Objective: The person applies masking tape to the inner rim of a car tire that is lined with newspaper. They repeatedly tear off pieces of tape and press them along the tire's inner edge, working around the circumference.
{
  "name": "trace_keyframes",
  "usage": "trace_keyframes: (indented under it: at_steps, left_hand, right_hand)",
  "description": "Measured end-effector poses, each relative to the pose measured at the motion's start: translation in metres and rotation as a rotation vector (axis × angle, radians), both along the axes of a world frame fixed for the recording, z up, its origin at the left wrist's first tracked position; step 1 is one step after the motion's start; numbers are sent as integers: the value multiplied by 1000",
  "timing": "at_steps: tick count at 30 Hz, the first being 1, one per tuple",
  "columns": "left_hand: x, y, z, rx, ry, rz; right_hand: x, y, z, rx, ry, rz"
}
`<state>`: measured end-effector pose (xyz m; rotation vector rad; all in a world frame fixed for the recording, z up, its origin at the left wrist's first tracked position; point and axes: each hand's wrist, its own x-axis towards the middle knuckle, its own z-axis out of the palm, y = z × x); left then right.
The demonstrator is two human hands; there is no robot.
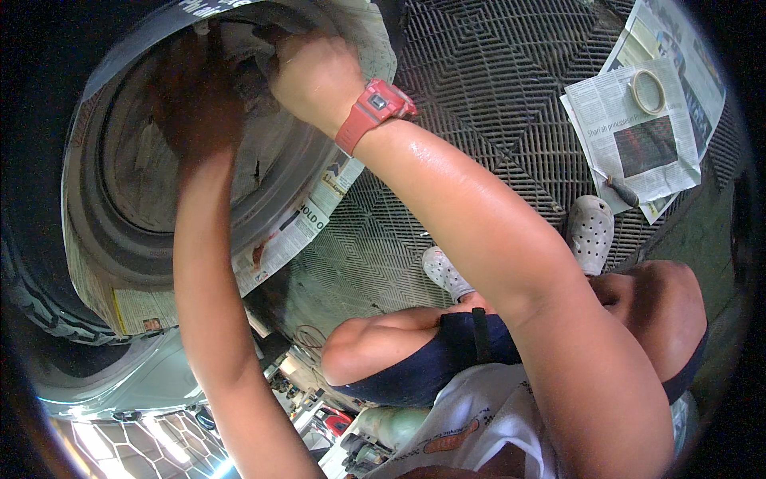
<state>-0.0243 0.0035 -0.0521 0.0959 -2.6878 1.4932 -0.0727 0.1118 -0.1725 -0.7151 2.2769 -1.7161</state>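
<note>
Thin, tear-prone newspaper (307, 227) on the wheel (159, 184), best pinched at its edge; right hand (315, 76) curled on it, left hand (195, 112) grip unclear.

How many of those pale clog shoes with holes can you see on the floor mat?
2. One clog sits on the dark grid mat below the newspaper sheets; the other clog shows left of it, partly hidden behind the knee.
</note>
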Motion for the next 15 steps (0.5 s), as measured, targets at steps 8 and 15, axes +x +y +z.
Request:
trace_keyframes:
  at_steps: [8,15]
  left_hand:
    - [2,-25,8,-277,-94,-90]
    - [-8,18,5,-206,-120,37]
  right_hand:
    - [-22,-15,12,-143,-220,50]
    - [-47,-33,9,-42,-364,221]
